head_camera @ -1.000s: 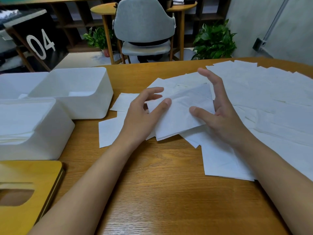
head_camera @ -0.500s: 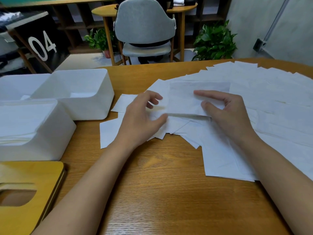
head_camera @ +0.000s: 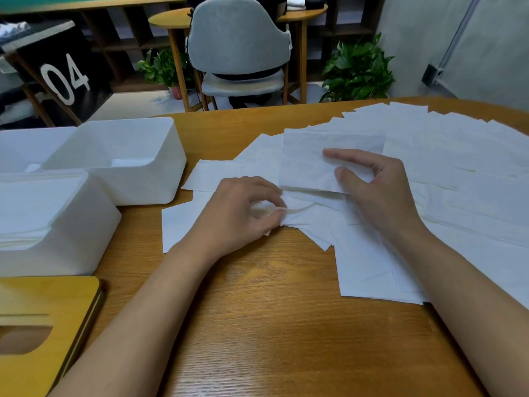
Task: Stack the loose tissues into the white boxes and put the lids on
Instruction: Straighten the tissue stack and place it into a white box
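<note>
Left hand: your left hand [head_camera: 237, 213] sat low over the near edge of the pile, fingers curled in toward the thumb. It appeared to pinch the edge of a lower tissue [head_camera: 297, 212], though the grip was hard to make out.
Right hand: your right hand [head_camera: 380, 193] held the top tissue [head_camera: 320, 159]. The thumb and outstretched forefinger lay on its upper face and the other fingers were bent.
Top tissue: it was flat and roughly square, and lay over the pile just beyond your left hand.
Loose tissues: the loose tissues [head_camera: 458, 173] fanned out, overlapping, across the right half of the table [head_camera: 272, 325], with a few strays reaching toward the boxes.
Far box: the far white box [head_camera: 120, 159] stood open-topped left of the pile.
Near box: the near white box [head_camera: 43, 224] stood touching the far one on your side, with a stack of tissues inside it.
Lid: a wooden lid [head_camera: 43, 305] with a slot lay flat at the table's near left corner, just beside the near box.
Background: a grey chair [head_camera: 237, 44] and potted plants [head_camera: 357, 70] stood beyond the table.
</note>
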